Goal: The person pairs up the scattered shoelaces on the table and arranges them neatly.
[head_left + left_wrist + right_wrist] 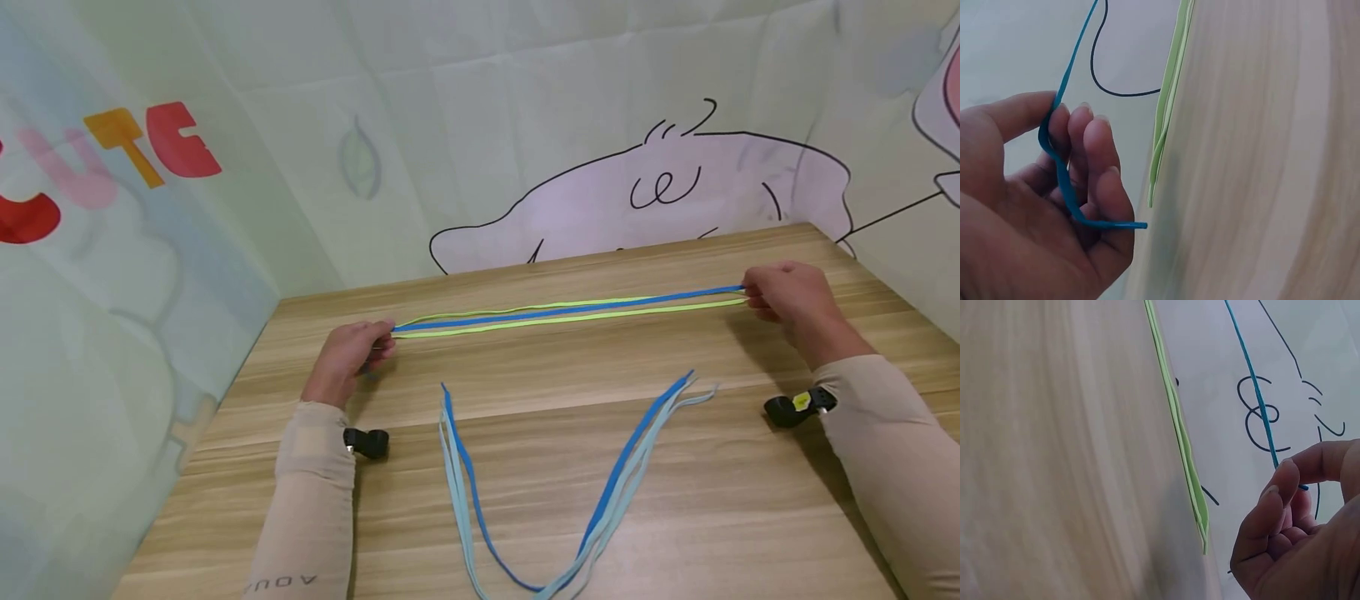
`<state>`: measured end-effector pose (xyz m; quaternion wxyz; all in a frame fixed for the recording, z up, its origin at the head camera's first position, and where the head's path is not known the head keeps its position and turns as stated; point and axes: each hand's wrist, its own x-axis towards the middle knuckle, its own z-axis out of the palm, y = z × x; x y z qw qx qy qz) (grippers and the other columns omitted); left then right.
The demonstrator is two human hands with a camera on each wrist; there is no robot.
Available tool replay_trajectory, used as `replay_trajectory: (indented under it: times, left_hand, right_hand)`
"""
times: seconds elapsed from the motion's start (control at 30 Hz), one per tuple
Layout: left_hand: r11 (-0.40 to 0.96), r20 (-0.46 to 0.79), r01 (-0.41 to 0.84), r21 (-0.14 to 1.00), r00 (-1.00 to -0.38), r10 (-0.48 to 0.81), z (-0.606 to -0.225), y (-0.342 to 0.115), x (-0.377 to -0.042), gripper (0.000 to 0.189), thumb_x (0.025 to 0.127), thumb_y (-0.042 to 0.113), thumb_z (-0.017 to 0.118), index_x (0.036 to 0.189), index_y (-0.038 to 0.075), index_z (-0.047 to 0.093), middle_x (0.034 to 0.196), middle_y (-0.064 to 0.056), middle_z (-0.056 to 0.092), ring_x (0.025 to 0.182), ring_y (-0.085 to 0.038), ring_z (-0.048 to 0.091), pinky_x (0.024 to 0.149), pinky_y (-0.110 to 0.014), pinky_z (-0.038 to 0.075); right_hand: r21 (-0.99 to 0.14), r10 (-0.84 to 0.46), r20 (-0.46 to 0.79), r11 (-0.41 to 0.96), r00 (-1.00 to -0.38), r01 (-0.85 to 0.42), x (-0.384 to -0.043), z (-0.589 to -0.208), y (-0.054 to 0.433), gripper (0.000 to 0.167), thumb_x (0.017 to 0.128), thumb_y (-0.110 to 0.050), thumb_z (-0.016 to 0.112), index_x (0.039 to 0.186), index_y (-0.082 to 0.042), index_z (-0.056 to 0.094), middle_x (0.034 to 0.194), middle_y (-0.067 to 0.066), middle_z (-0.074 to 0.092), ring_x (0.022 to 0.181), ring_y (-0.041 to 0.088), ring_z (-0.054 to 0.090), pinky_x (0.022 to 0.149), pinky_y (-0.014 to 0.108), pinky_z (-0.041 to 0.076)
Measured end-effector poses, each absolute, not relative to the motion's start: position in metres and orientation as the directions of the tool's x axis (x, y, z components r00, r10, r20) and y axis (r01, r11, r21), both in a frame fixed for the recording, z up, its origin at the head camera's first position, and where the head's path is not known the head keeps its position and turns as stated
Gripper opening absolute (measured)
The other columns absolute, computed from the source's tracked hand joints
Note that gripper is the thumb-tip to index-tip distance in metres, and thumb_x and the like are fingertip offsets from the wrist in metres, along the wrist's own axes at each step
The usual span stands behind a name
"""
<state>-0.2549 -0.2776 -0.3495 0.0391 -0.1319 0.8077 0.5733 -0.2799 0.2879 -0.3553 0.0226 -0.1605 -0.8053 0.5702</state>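
A blue shoelace [570, 309] is stretched nearly straight between the two hands. The left hand [348, 354] pinches one end between thumb and forefinger; in the left wrist view the lace's tail [1063, 181] runs down over the curled fingers, its tip sticking out past them. At the other end, the right hand [798, 304] pinches the lace with its fingertips, and a short bit of tip shows beyond them in the right wrist view. Yellow-green shoelaces [1179, 425] lie lengthwise near the table's back edge, below the held lace, which overlaps them in the head view.
Nearer the body, another blue shoelace [480, 512] and several light blue shoelaces [455, 475] lie in a U shape on the wooden table [300, 508]. A printed cloth backdrop [300, 67] hangs behind the table. Each wrist wears a small black camera [367, 443].
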Motion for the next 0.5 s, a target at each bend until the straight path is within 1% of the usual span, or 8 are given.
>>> replay_trajectory:
  times: [0.13, 0.23, 0.37, 0.5]
  left_hand:
    - [0.334, -0.217, -0.26, 0.906, -0.963, -0.163, -0.349, -0.281, -0.255, 0.032, 0.098, 0.035, 0.065, 0.095, 0.004, 0.063, 0.086, 0.0, 0.067, 0.076, -0.01, 0.065, 0.075, -0.025, 0.052]
    - [0.35, -0.225, -0.269, 0.897, -0.961, -0.162, -0.349, -0.282, -0.255, 0.033, 0.098, 0.036, 0.065, 0.099, 0.003, 0.063, 0.085, 0.002, 0.066, 0.076, -0.008, 0.065, 0.074, -0.025, 0.052]
    - [0.365, -0.224, -0.271, 0.891, -0.96, -0.167, -0.348, -0.285, -0.253, 0.034, 0.099, 0.036, 0.064, 0.1, 0.002, 0.062, 0.084, 0.002, 0.067, 0.076, -0.008, 0.066, 0.076, -0.026, 0.052]
    - [0.355, -0.224, -0.277, 0.893, -0.957, -0.183, -0.348, -0.286, -0.251, 0.035, 0.098, 0.038, 0.066, 0.099, 0.002, 0.063, 0.088, 0.0, 0.067, 0.079, -0.01, 0.066, 0.079, -0.028, 0.051]
  right_hand:
    - [-0.907, 0.294, -0.166, 0.329, -0.941, 0.263, -0.28, -0.356, 0.292, 0.026, 0.095, -0.024, 0.056, 0.111, -0.004, 0.056, 0.084, -0.008, 0.056, 0.072, 0.005, 0.058, 0.067, 0.021, 0.054]
    - [-0.902, 0.299, -0.182, 0.33, -0.937, 0.281, -0.28, -0.357, 0.294, 0.029, 0.096, -0.026, 0.056, 0.114, -0.004, 0.055, 0.086, -0.007, 0.056, 0.073, 0.005, 0.058, 0.068, 0.021, 0.054]
    - [-0.905, 0.308, -0.186, 0.317, -0.933, 0.285, -0.282, -0.358, 0.298, 0.028, 0.095, -0.024, 0.057, 0.114, -0.003, 0.056, 0.081, -0.009, 0.057, 0.071, 0.005, 0.058, 0.067, 0.022, 0.054]
    - [-0.908, 0.299, -0.179, 0.317, -0.937, 0.275, -0.282, -0.36, 0.302, 0.026, 0.094, -0.022, 0.057, 0.112, -0.003, 0.057, 0.076, -0.011, 0.058, 0.07, 0.004, 0.059, 0.066, 0.022, 0.054]
